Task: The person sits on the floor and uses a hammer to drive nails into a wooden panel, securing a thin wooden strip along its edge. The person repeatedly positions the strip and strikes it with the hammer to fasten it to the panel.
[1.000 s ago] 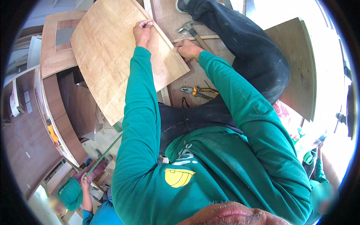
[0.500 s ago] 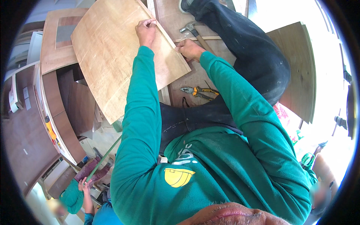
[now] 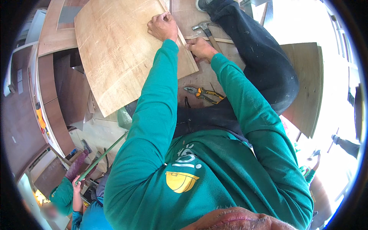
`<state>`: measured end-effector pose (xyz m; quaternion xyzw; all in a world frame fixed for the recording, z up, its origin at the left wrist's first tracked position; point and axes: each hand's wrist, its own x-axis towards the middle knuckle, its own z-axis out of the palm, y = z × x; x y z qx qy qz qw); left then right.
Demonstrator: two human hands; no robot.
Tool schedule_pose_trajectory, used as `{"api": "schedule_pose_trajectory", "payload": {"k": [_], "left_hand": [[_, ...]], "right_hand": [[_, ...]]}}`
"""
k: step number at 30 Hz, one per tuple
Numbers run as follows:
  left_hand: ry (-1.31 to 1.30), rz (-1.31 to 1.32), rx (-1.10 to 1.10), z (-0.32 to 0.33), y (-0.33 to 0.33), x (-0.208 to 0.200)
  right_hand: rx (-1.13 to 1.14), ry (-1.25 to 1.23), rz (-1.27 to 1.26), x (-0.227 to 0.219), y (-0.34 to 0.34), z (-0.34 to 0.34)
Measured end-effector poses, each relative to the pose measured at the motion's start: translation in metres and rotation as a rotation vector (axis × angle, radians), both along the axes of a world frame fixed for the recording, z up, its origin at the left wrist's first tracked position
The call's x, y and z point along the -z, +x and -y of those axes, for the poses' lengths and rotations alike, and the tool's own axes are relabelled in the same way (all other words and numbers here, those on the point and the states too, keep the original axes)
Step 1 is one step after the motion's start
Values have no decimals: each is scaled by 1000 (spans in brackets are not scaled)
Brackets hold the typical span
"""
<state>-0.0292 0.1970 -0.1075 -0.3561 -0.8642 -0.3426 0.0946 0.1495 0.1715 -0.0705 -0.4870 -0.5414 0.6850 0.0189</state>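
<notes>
A pale plywood panel [image 3: 119,57] lies tilted in front of me, with a narrow wooden strip [image 3: 187,51] along its right edge. My left hand [image 3: 163,27] rests over the panel beside the strip, its fingers curled in a pinch; what they hold, if anything, is too small to make out. At the panel's right edge, my right hand [image 3: 201,49] is closed on the edge, thumb above and the other fingers partly hidden beneath. A claw hammer [image 3: 209,34] with a wooden handle lies just beyond my right hand. Nearer me are combination pliers [image 3: 205,94] with black-and-orange handles.
My bent leg [image 3: 264,65] borders the work on the right. Beyond it stand stacked plywood sheets [image 3: 303,80]. An orange-handled tool [image 3: 40,117] lies on a ledge at left. At lower left, another person's hand [image 3: 78,184] holds a long green strip [image 3: 101,158].
My left hand has shifted right and a little farther away, turning its back more upward. My right hand stays at the panel's edge. The whole view has shifted slightly.
</notes>
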Motion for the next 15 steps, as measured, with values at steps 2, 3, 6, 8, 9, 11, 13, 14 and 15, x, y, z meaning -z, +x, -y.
{"api": "schedule_pose_trajectory", "payload": {"k": [2, 3, 6, 8, 9, 11, 13, 14, 15], "left_hand": [[14, -12, -23, 2, 1, 3], [26, -19, -36, 1, 2, 8], [35, -14, -48, 2, 4, 10], [65, -8, -33, 2, 4, 9], [63, 22, -33, 4, 5, 8], [58, 75, -24, 6, 5, 5], [56, 96, -25, 2, 4, 1], [53, 105, -26, 2, 4, 0], [44, 107, -34, 5, 2, 1]], "right_hand": [[-6, 15, -11, 2, -2, 0], [-26, 27, 26, 3, -3, -2], [-136, 54, 129, -7, -5, -8], [-256, 67, 194, -19, -7, -16], [-257, 93, 195, -15, -8, -16], [-249, 146, 187, -8, -11, -15], [-236, 120, 203, -8, -10, -20], [-230, 106, 209, -11, -10, -20], [-214, 92, 198, -11, -12, -16]]}}
